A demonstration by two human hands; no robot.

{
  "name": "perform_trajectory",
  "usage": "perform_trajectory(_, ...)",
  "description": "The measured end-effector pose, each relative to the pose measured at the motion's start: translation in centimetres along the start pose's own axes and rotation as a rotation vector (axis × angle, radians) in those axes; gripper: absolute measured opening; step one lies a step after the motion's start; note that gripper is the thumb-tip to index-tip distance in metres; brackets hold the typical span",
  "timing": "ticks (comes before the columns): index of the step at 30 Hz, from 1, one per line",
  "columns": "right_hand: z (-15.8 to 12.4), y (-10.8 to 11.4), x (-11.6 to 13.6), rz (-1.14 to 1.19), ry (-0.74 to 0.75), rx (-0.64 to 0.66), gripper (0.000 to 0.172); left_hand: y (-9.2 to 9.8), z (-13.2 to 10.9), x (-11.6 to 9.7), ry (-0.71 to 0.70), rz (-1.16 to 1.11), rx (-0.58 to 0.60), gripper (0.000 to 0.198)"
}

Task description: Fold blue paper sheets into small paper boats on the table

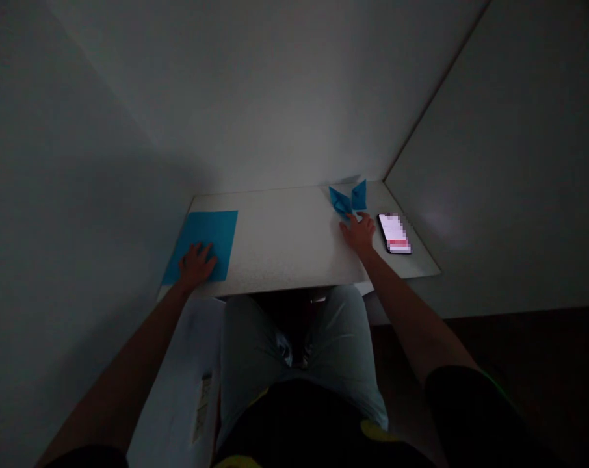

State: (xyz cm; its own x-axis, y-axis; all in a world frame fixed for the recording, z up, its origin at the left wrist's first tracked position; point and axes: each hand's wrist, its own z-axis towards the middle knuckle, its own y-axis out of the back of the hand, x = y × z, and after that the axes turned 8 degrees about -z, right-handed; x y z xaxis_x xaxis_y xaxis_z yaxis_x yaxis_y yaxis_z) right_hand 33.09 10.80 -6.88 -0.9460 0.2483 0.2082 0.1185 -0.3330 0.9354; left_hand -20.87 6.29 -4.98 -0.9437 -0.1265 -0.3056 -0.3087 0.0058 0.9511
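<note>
A flat blue square sheet of paper point(204, 242) lies at the left end of a small white table point(285, 240). My left hand point(197, 263) rests flat on its near edge, fingers spread. At the far right of the table stands a folded blue paper figure point(348, 197) with two pointed tips. My right hand point(359, 231) reaches up to its near side, fingers extended and touching or almost touching it.
A phone point(394, 233) with a lit screen lies just right of my right hand. Grey walls enclose the table on the left, back and right. My legs are under the near edge, and a white sheet point(177, 390) lies by my left thigh.
</note>
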Motion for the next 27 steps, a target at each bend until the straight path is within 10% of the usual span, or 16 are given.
perform_trajectory(5,-0.3,-1.2,0.5,0.123,-0.015,0.016,0.046,-2.8,-2.2,-6.0,-0.056,-0.17,-0.175,0.051)
perform_trajectory(13,-8.4,-2.2,6.7,0.676,0.234,-0.04,0.052,-7.9,-1.7,-15.9,-0.153,-0.806,-0.239,0.043)
perform_trajectory(19,-11.1,-0.2,8.8,0.887,0.47,0.136,0.043,-8.2,-1.6,-17.6,-0.18,-1.011,-0.123,0.043)
perform_trajectory(27,-10.9,0.3,9.0,0.937,0.414,0.301,0.042,-7.9,-2.1,-17.7,-0.104,-0.964,0.004,0.031)
